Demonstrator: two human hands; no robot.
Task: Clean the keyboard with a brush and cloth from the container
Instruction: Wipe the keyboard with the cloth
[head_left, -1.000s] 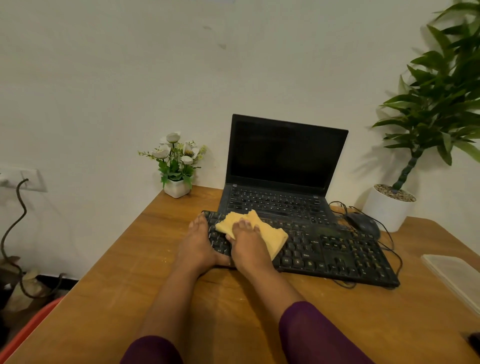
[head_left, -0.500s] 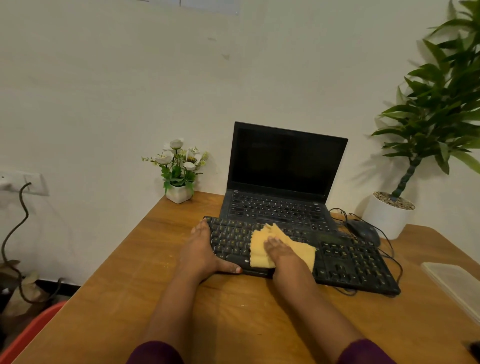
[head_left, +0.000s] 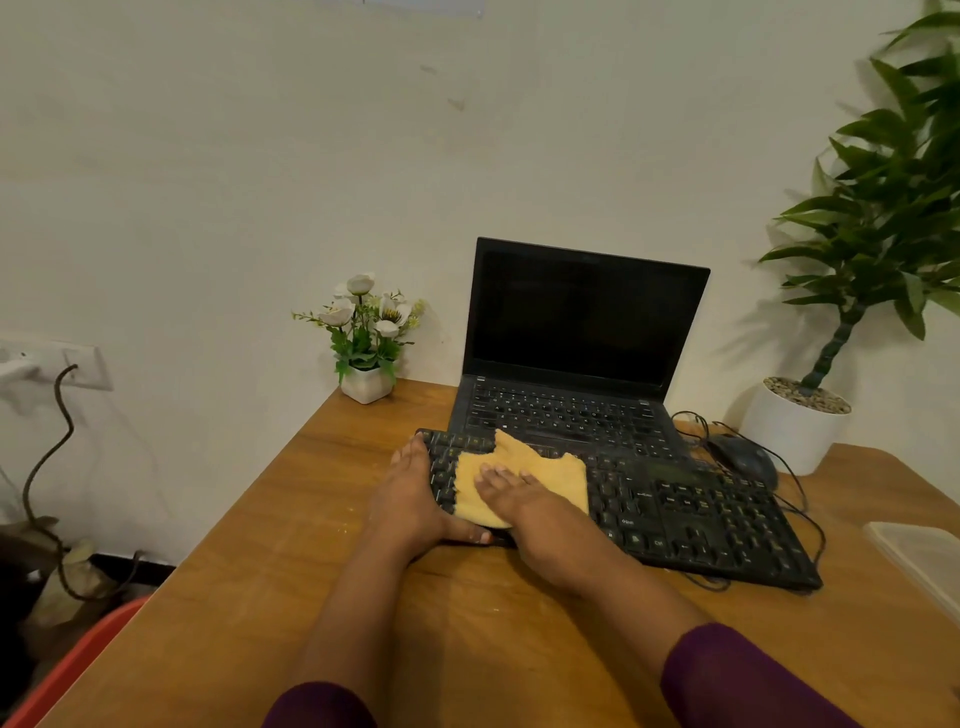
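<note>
Yellow cloth (head_left: 524, 480) spread flat over the left part of the black keyboard (head_left: 675, 514), pinned beneath the right hand (head_left: 519, 506). Right fingers (head_left: 493, 475) stretched out straight and pressed palm-down on the cloth, not curled round it; cloth poking out ahead of the fingertips and to their right, its far corner reaching toward the laptop (head_left: 576, 364). Left hand (head_left: 415, 493) clasped on the keyboard's left end, fingers laid along the edge, thumb hooked across the near edge just beside the cloth's near corner. Keyboard flat on the wooden table (head_left: 311, 597), its far edge overlapping the front of the open, dark-screened laptop.

Keys beneath cloth and palm hidden. Near part of the cloth covered by the right palm. Key legends too small to read. Mouse (head_left: 743, 460) partly behind the keyboard's far right corner, cable trailing round it. Pale translucent container (head_left: 919, 561) cut off by the right edge; contents impossible to make out. Brush nowhere discernible. Flower pot (head_left: 366, 364) at the table's far left corner, larger potted plant (head_left: 800, 421) at the far right, leaves running out of view.
</note>
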